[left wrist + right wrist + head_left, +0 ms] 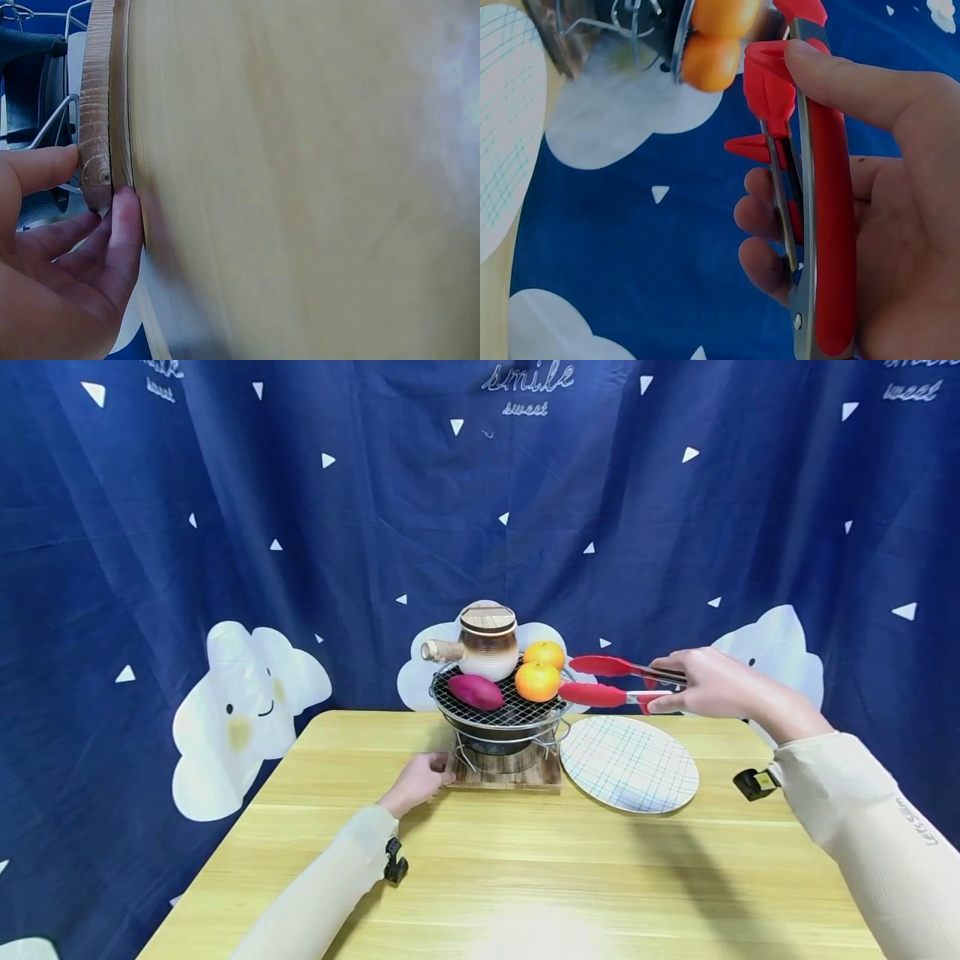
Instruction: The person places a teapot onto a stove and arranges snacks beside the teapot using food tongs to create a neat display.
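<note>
My left hand (415,781) pinches the front left corner of a wooden board (96,112), thumb on its upper side and fingers at its lower edge. On that board stands a small round grill (497,727) with a wire mesh. A purple sweet potato (476,691), two oranges (537,682) and a brown-and-white side-handled teapot (489,653) with a wooden lid sit on the mesh. Red-tipped tongs (600,695) are in my right hand (707,682), thumb and fingers around the handles (832,225). Their tips are spread apart, close to the right side of the oranges.
A round white plate (630,764) with a blue-green grid lies right of the grill, beneath the tongs. The light wooden table (465,860) extends toward me. Behind it hangs a dark blue curtain (420,527) with white clouds and triangles.
</note>
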A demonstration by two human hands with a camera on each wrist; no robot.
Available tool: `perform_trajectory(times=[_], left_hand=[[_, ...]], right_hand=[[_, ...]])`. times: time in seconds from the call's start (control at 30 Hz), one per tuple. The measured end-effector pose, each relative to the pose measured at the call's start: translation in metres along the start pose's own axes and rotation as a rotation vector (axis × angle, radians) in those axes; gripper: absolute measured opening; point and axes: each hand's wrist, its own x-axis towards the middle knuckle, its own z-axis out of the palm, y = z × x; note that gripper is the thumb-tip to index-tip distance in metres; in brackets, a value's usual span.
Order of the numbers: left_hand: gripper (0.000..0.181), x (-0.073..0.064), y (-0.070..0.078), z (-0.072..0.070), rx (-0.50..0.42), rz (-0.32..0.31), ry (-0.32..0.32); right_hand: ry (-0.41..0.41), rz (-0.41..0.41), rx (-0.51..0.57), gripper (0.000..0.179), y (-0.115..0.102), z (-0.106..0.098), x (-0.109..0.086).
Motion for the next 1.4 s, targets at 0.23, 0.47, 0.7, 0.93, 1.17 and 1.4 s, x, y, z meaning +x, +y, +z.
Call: perform_trajectory(times=[0.23, 0.47, 0.7, 0.93, 1.17, 1.4], left_hand=[[0.056, -0.002, 0.001, -0.002, 0.000, -0.013, 0.003], [0.055, -0.001, 0.002, -0.002, 0.006, -0.014, 0.004], [0.056, 0.000, 0.001, -0.002, 0.010, -0.016, -0.007], [0.057, 0.001, 0.001, -0.001, 0.015, -0.015, -0.002], [0.056, 0.001, 0.001, -0.002, 0.016, -0.013, -0.007], [0.054, 0.001, 0.000, -0.002, -0.002, -0.010, -0.017]], right_hand=[[0.007, 0.012, -0.013, 0.088, 0.019, 0.006, -0.011], [0.030, -0.001, 0.013, 0.078, 0.039, 0.019, -0.020], [0.027, -0.006, 0.047, 0.076, 0.061, 0.035, -0.027], [0.028, 0.005, 0.029, 0.082, 0.077, 0.044, -0.034], [0.023, 0.021, 0.040, 0.080, 0.091, 0.055, -0.038], [0.002, 0.026, 0.091, 0.083, 0.107, 0.069, -0.040]])
